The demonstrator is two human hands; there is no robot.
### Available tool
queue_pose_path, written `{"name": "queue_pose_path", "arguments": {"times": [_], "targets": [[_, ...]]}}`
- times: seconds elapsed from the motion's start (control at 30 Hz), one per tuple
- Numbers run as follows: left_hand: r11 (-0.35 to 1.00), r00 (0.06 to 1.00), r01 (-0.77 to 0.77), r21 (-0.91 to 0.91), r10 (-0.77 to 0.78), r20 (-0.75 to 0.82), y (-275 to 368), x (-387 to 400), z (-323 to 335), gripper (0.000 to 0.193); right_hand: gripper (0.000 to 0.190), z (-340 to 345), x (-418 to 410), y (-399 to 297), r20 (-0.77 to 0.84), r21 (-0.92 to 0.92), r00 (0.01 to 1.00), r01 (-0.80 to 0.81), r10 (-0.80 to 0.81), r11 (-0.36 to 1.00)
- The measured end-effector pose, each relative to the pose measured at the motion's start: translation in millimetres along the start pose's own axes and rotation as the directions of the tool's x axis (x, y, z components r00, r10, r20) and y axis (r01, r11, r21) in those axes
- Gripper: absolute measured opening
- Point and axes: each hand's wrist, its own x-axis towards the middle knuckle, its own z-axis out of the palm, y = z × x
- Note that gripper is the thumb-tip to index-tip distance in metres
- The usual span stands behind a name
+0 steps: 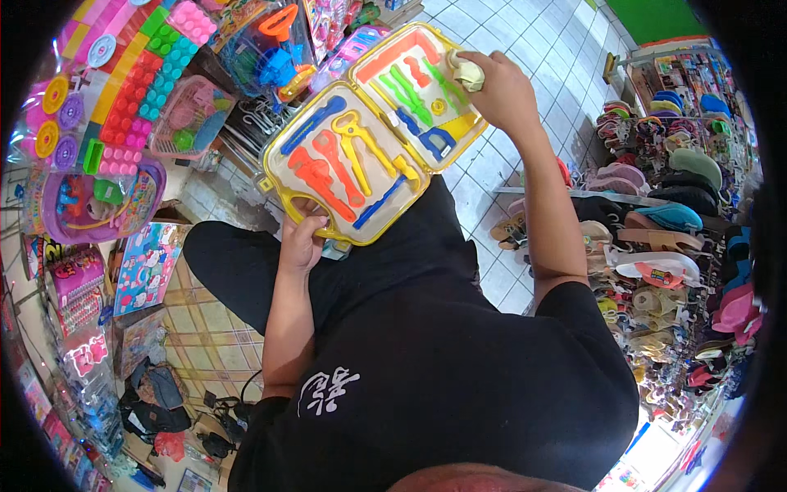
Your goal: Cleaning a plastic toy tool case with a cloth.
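A toy tool case (403, 144) with a yellow rim lies unfolded over my lap, its two halves packed with plastic tools under clear covers. My left hand (304, 237) grips the yellow handle at its lower left corner. In the near half are an orange toy pipe wrench (320, 184), yellow toy pincers (363, 150) and a toy hammer (390, 190) with a blue handle. The far half holds green tools and a blue toy saw (436, 142). My right hand (501, 89) holds a crumpled pale yellow cloth (467, 72) against the far half's upper right edge.
Bagged toy building blocks (135, 98) hang at the upper left, beside a pink basket (190, 117) and a purple toy tub (101, 203). Racks of sandals (658, 264) stand along the right. Tiled floor (504, 160) shows beyond my knees.
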Motion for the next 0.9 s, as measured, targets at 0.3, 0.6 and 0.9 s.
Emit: {"name": "queue_pose_path", "arguments": {"times": [0.3, 0.6, 0.9], "targets": [[0.997, 1.000, -0.010, -0.071, 0.008, -0.028, -5.0, 3.7, -0.1, 0.057, 0.047, 20.7, -94.0, -57.8, 0.016, 0.299, 0.999, -0.036, 0.033, 0.953], [0.995, 0.983, 0.040, -0.088, -0.055, -0.178, -0.1, 4.3, 5.2, 0.053, 0.054, -2.8, -146.5, -85.1, 0.027, 0.546, 0.983, 0.137, -0.180, 0.827], [0.997, 0.990, 0.034, -0.076, -0.044, -0.133, -2.0, 3.8, 5.2, 0.053, 0.052, 15.5, -146.0, -73.4, 0.039, 0.501, 0.996, 0.047, -0.077, 0.864]]}}
